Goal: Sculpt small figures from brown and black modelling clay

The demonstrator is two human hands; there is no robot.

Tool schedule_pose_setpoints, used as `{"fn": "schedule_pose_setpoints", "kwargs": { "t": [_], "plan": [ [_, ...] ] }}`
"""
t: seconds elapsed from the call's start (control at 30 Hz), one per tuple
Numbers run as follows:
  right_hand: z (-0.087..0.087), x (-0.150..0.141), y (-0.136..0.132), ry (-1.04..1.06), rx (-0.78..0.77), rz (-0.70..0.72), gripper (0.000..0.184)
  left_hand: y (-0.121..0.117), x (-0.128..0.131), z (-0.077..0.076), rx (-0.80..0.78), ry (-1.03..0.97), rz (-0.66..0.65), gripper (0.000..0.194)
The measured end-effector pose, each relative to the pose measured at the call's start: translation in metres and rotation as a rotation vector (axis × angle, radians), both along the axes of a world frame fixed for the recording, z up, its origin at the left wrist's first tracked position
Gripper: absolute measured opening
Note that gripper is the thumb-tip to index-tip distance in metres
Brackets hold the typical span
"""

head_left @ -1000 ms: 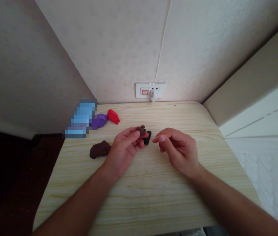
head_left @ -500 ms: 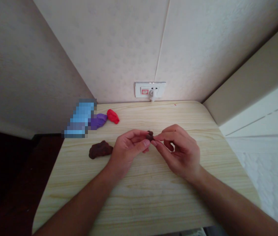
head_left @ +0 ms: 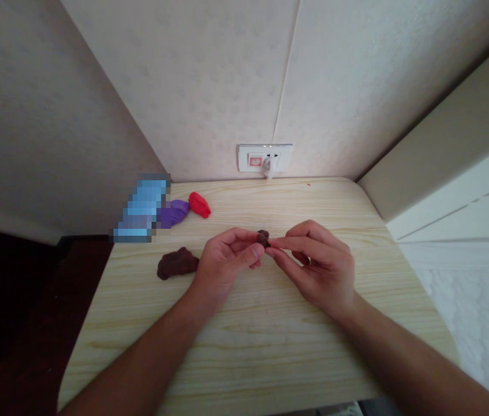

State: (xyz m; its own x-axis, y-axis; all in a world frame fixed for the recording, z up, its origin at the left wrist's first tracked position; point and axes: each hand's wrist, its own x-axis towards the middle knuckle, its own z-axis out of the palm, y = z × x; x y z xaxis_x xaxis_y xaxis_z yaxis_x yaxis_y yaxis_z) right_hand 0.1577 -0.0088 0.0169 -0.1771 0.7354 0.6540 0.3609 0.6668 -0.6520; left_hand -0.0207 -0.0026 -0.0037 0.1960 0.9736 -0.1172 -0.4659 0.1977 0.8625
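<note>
A small, lumpy piece of dark brown modelling clay (head_left: 262, 238) is held above the table, over its middle. My left hand (head_left: 227, 257) pinches it from the left between thumb and fingers. From the right, my right hand (head_left: 320, 260) has its thumb and forefinger closed on the edge of the same piece, the tips partly hiding it. A larger brown clay lump (head_left: 177, 264) lies on the table just left of my left hand.
The pale wooden table (head_left: 244, 358) stands against a wall with a socket and plug (head_left: 267, 164). At its back left lie a purple clay lump (head_left: 175, 214), a red clay lump (head_left: 200, 205) and a pixelated blue rectangular object (head_left: 141, 211).
My right hand has come left and closed on the small brown piece. My left hand has turned and shifted slightly right with it. The black lump seen earlier behind it is now hidden.
</note>
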Motion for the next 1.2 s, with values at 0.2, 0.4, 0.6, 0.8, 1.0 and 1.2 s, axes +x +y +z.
{"fn": "schedule_pose_setpoints", "kwargs": {
  "t": [0.2,0.4,0.6,0.8,1.0,1.2],
  "plan": [
    [0.0015,-0.0004,-0.0005,-0.085,0.111,-0.010,0.021,0.0008,0.0008,-0.0008,0.006,0.009,0.001,0.019],
    [0.0053,-0.0021,-0.0010,-0.087,0.131,-0.001,0.017,-0.0008,-0.0009,-0.0017,0.022,0.022,-0.004,0.019],
    [0.0065,-0.0028,-0.0008,-0.095,0.117,-0.016,0.014,0.0003,0.0001,-0.0011,0.009,0.050,-0.007,0.020],
    [0.0067,-0.0030,-0.0006,-0.101,0.106,-0.023,0.015,-0.0003,0.0001,0.0004,0.009,0.063,-0.002,0.020],
    [0.0067,-0.0027,-0.0008,-0.099,0.110,-0.022,0.016,-0.0007,0.0003,0.0007,0.001,0.059,-0.003,0.020],
    [0.0070,-0.0033,-0.0009,-0.106,0.105,-0.027,0.015,-0.0005,-0.0003,-0.0010,0.011,0.049,-0.013,0.019]
  ]
}}
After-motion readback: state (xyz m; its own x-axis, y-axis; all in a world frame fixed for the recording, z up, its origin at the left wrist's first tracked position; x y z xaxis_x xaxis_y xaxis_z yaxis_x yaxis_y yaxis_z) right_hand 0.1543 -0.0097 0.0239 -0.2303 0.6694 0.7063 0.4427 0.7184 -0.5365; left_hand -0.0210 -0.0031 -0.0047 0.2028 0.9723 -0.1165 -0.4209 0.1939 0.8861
